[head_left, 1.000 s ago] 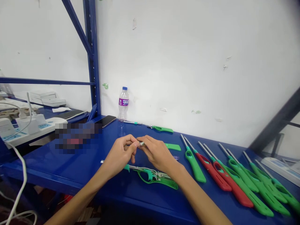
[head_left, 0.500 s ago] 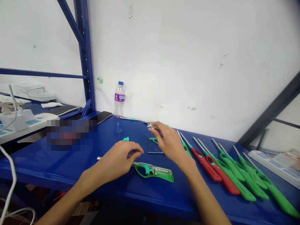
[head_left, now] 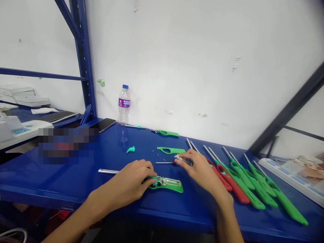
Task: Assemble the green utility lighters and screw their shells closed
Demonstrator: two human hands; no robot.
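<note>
"What has the right hand (head_left: 201,168) got?"

"A small see-through part (head_left: 186,161), pinched between thumb and fingertips, its pale end toward nine o'clock."

"And the left hand (head_left: 135,177)?"

"Thumb and fingers are curled around the middle of an uncovered green lighter (head_left: 167,182), hiding some of it. Its clear tank (head_left: 172,182) shows at three o'clock from that hand; its metal barrel (head_left: 108,171) sticks out at nine. It lies near the front of the blue table (head_left: 63,177)."

"What's about the right hand?"

"At nine o'clock, a thin metal rod (head_left: 163,163), red where it meets the hand. At ten, a green handle shell (head_left: 174,150). From three to four, a row of red and green lighters (head_left: 248,181)."

"And around the left?"

"A teal curved piece (head_left: 131,149) at twelve, tiny metal pins (head_left: 158,155) between one and two."

"Farther off?"

"Still from the left hand: another green lighter (head_left: 168,133), its parts strung out, at one; a purple-labelled bottle (head_left: 124,104) standing at twelve; a dark phone (head_left: 106,125) at eleven."
</note>
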